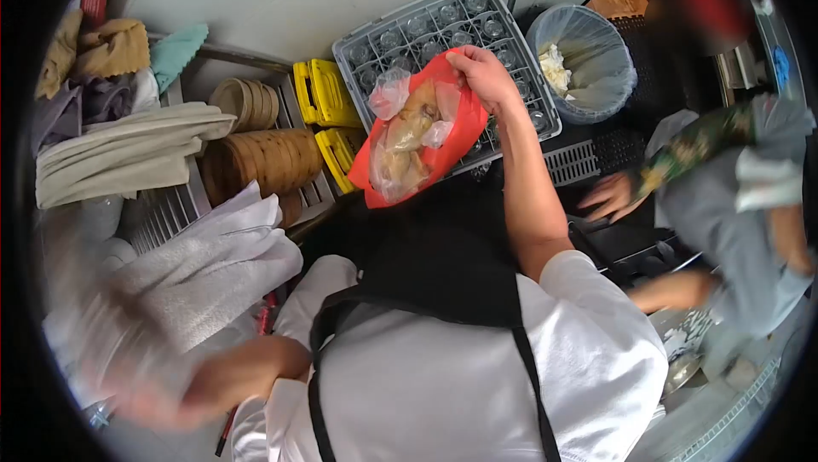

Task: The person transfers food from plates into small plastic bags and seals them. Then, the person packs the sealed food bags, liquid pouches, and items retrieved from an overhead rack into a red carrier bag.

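My right hand (486, 74) grips the top edge of a red plastic bag (467, 121), its fingers closed on the rim. Inside the spread bag lie tan, food-like pieces in clear plastic wrapping (399, 151). The bag overlaps a grey rack of glasses (417, 23) in this view. At the lower left, my left hand (158, 398) is smeared by motion, so I cannot tell whether it holds anything. A whitish blur surrounds it, close to a stack of white towels (204, 274).
A lined bin (588, 61) with crumpled white waste stands beyond the rack. Yellow containers (325, 94), bamboo steamers (264, 164) and folded cloths (128, 151) fill the left shelving. Close on the right, a co-worker's hand (609, 198) reaches over dark equipment.
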Demonstrator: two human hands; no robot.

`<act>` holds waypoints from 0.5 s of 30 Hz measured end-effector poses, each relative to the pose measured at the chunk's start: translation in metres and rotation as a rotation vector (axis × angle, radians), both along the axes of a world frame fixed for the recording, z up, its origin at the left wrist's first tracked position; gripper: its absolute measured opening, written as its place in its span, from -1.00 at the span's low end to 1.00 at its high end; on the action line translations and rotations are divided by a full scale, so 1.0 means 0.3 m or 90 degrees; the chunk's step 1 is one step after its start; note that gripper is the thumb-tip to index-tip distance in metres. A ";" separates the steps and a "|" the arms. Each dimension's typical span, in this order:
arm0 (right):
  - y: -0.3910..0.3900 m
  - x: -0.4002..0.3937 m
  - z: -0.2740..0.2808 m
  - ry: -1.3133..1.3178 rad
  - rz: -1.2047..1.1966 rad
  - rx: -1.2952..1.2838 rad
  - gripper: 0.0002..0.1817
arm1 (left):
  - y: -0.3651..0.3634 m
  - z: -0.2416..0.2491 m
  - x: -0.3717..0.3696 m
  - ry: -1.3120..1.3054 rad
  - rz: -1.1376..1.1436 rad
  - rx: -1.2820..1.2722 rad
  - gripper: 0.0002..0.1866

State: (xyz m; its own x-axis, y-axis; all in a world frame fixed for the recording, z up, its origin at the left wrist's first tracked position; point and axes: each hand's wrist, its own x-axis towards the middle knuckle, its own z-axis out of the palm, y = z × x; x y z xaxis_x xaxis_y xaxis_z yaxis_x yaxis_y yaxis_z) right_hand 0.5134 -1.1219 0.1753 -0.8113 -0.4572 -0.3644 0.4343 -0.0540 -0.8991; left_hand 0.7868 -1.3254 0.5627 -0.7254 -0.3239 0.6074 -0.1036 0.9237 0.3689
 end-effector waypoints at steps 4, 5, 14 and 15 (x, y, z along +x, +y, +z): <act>0.038 0.047 0.105 -0.028 -0.028 0.048 -0.80 | 0.160 -0.734 -0.352 -0.144 -0.137 0.475 -0.56; 0.050 0.048 0.123 -0.030 -0.037 0.053 -0.78 | 0.193 -0.981 -0.432 -0.095 -0.156 0.442 -0.54; 0.036 -0.021 0.063 0.018 0.014 0.033 -0.78 | 0.268 -1.055 -0.081 -0.169 0.269 -0.007 -0.32; 0.043 -0.004 0.091 0.000 0.007 0.004 -0.80 | 0.220 -1.179 -0.032 -0.265 0.310 0.225 -0.21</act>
